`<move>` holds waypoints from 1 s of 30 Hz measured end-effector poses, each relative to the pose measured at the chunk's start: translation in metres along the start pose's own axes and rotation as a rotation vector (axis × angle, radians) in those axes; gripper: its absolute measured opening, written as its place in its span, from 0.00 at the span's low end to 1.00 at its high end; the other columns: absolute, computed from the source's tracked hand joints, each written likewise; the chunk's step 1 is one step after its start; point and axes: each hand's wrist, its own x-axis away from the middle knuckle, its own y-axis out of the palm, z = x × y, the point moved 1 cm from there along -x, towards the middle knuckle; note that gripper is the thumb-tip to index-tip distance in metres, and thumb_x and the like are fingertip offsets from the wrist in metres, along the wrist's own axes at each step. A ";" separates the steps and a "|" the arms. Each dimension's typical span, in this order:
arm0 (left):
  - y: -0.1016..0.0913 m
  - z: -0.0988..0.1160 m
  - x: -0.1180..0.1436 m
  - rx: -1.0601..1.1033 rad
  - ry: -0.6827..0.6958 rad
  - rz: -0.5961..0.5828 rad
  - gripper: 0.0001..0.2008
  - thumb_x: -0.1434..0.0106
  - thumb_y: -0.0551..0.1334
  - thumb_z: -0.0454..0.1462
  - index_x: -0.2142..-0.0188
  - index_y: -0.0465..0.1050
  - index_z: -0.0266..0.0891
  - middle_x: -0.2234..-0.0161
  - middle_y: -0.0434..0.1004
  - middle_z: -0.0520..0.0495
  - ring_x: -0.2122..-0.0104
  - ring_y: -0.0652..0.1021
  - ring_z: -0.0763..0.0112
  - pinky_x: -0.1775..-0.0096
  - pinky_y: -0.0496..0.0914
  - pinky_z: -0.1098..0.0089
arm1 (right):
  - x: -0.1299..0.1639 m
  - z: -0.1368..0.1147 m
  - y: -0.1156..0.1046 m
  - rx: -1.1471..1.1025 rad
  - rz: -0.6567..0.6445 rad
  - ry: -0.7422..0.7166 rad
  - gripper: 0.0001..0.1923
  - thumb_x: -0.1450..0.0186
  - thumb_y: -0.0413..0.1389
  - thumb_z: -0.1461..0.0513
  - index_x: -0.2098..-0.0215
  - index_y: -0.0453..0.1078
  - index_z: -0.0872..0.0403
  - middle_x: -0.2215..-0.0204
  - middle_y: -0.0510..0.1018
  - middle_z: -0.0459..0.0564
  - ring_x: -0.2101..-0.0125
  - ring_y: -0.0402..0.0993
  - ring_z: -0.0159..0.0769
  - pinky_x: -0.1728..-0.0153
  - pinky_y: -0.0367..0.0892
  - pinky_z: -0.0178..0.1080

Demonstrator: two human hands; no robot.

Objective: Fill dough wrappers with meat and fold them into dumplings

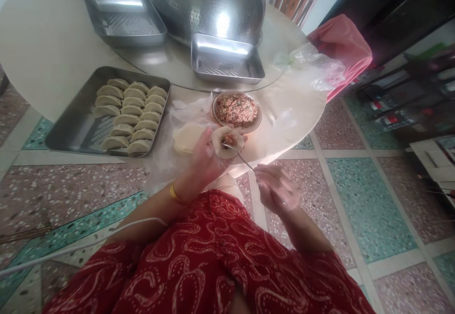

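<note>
In the head view, the left hand (203, 152) is half curling, its fingers cupping underneath and the thumb side bracing the edge of a round dough wrapper (216, 144). The wrapper is sitting close to the table's near edge, just in front of a dish (260, 117), and is bearing a dab of filling (229, 138) at its middle. The right hand (277, 187) is closing its fingers around a thin metal utensil (246, 162) — its far end is resting at the filling on the wrapper.

The dish is holding a mound of minced filling (236, 108), reddish with green flecks. Left of the wrapper, a stack of pale dough rounds (182, 139) is lying on crumpled clear plastic (159, 164), partly hidden by the left hand. Farther left, a large metal tray (73, 122) is carrying folded dumplings (133, 101) in three columns toward its right side.

Behind these, a smaller metal tray (227, 75) is standing before a big perforated metal colander (206, 8), while another metal tray (124, 42) is standing to the colander's left. At the right, a clear plastic bag (313, 65) is lying beside pink material (350, 43) — both are sitting at the edge of the pale table (31, 62).
</note>
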 end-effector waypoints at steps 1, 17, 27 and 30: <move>-0.001 0.000 -0.001 0.004 0.005 -0.003 0.26 0.27 0.46 0.50 0.55 0.76 0.35 0.57 0.82 0.38 0.48 0.79 0.58 0.42 0.70 0.59 | 0.001 0.000 0.001 -0.002 0.009 0.010 0.19 0.32 0.53 0.72 0.47 0.71 0.52 0.68 0.81 0.48 0.66 0.81 0.33 0.70 0.81 0.35; 0.001 0.001 -0.003 0.054 0.059 0.051 0.29 0.27 0.43 0.49 0.48 0.73 0.31 0.53 0.81 0.37 0.42 0.75 0.57 0.40 0.69 0.59 | 0.005 -0.004 -0.007 0.061 0.083 0.185 0.18 0.33 0.54 0.71 0.47 0.71 0.51 0.65 0.82 0.50 0.63 0.82 0.38 0.68 0.80 0.40; -0.001 -0.001 -0.006 0.069 0.047 0.024 0.30 0.27 0.43 0.50 0.45 0.72 0.30 0.55 0.82 0.36 0.44 0.76 0.57 0.43 0.71 0.57 | 0.009 -0.004 0.001 0.100 0.096 0.186 0.18 0.34 0.54 0.72 0.48 0.70 0.53 0.67 0.81 0.51 0.65 0.80 0.36 0.68 0.77 0.38; 0.002 0.000 -0.004 0.072 0.042 0.049 0.30 0.26 0.42 0.49 0.46 0.72 0.31 0.54 0.82 0.36 0.44 0.76 0.57 0.42 0.71 0.57 | 0.009 -0.005 0.013 0.089 0.116 0.190 0.16 0.32 0.54 0.71 0.48 0.69 0.51 0.69 0.81 0.49 0.68 0.80 0.34 0.71 0.77 0.36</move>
